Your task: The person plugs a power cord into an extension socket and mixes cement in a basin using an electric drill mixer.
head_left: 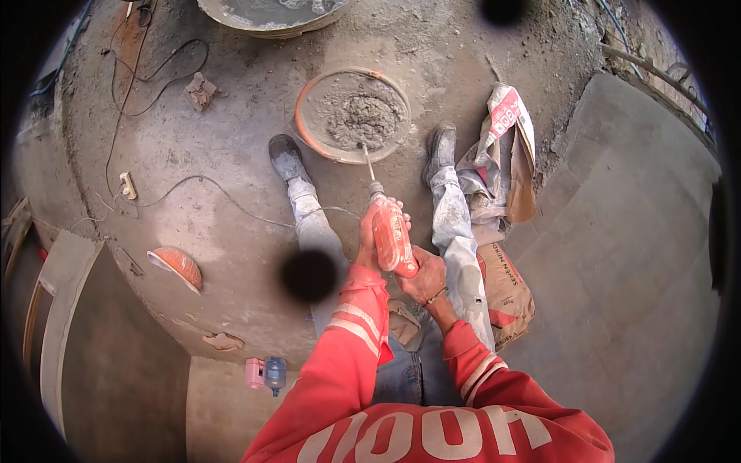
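Observation:
Both my hands are closed around a red, dust-covered power drill (394,241). My left hand (369,235) wraps the front of its body near the chuck. At the rear handle, my right hand (427,276) grips it, with a band on the wrist. From the chuck a thin metal rod (370,166) runs down into grey wet mortar (369,119). The mortar lies in a round orange-rimmed bucket (302,127) on the floor beyond my feet. The rod's lower end is hidden in the mix.
A cable (231,199) crosses the floor on the left to a power strip (128,186). An orange bowl (181,266) lies left. Paper cement bags (505,289) lie by my right leg. A large basin (278,32) stands at the top, a water jug (275,372) lower left.

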Action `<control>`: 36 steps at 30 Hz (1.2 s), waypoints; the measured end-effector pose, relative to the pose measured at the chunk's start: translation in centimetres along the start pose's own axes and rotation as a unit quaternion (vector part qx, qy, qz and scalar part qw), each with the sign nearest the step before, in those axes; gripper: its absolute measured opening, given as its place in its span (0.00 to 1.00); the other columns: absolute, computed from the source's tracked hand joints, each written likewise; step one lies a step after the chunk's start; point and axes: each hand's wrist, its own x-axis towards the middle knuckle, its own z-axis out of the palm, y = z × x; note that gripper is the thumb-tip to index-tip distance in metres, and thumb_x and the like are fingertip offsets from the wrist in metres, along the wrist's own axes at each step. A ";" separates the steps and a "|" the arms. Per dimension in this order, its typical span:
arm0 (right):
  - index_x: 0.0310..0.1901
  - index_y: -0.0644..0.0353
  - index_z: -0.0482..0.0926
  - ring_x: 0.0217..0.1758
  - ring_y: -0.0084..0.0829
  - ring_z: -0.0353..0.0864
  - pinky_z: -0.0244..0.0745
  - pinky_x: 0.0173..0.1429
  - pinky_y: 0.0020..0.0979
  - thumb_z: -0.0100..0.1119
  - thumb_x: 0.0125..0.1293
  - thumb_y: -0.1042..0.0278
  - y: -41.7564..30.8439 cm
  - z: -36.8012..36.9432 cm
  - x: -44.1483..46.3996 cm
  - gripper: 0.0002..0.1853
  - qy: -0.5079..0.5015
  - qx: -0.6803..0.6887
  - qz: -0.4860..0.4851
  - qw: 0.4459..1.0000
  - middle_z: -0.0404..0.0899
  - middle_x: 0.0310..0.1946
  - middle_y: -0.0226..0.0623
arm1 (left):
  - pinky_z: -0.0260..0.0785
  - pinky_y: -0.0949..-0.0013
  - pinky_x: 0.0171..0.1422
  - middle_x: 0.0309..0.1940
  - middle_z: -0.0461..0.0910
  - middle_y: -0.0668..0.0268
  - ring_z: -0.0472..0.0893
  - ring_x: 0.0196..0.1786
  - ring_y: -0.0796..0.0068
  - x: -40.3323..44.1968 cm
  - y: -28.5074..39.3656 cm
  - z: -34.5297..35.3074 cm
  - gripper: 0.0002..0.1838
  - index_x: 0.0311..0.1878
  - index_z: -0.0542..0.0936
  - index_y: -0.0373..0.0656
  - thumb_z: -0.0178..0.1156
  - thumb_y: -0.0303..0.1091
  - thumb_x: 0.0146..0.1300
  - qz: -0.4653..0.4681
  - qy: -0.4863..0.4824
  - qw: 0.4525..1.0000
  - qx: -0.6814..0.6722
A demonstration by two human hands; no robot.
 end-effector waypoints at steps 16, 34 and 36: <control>0.32 0.60 0.80 0.32 0.52 0.83 0.75 0.37 0.44 0.71 0.52 0.56 -0.8 -0.1 0.4 0.16 0.001 -0.027 -0.022 0.999 0.81 0.26 0.47 | 0.79 0.56 0.44 0.44 0.78 0.59 0.79 0.42 0.59 -0.1 0.2 -0.8 0.19 0.50 0.75 0.42 0.58 0.49 0.70 0.019 -0.026 0.999 -0.040; 0.30 0.57 0.78 0.33 0.52 0.84 0.78 0.37 0.45 0.69 0.54 0.54 -1.1 -0.4 1.2 0.15 -0.004 -0.071 -0.055 0.996 0.82 0.28 0.45 | 0.78 0.58 0.46 0.45 0.75 0.60 0.78 0.43 0.60 -0.1 0.9 -0.2 0.19 0.50 0.74 0.41 0.58 0.49 0.70 0.047 -0.035 0.998 -0.037; 0.29 0.58 0.77 0.32 0.51 0.83 0.76 0.36 0.45 0.70 0.53 0.54 -1.1 -0.3 1.2 0.16 0.008 -0.062 -0.058 0.996 0.81 0.26 0.45 | 0.78 0.58 0.46 0.45 0.75 0.59 0.78 0.43 0.61 -0.2 1.0 0.0 0.19 0.50 0.73 0.42 0.58 0.49 0.70 0.051 -0.030 0.998 -0.038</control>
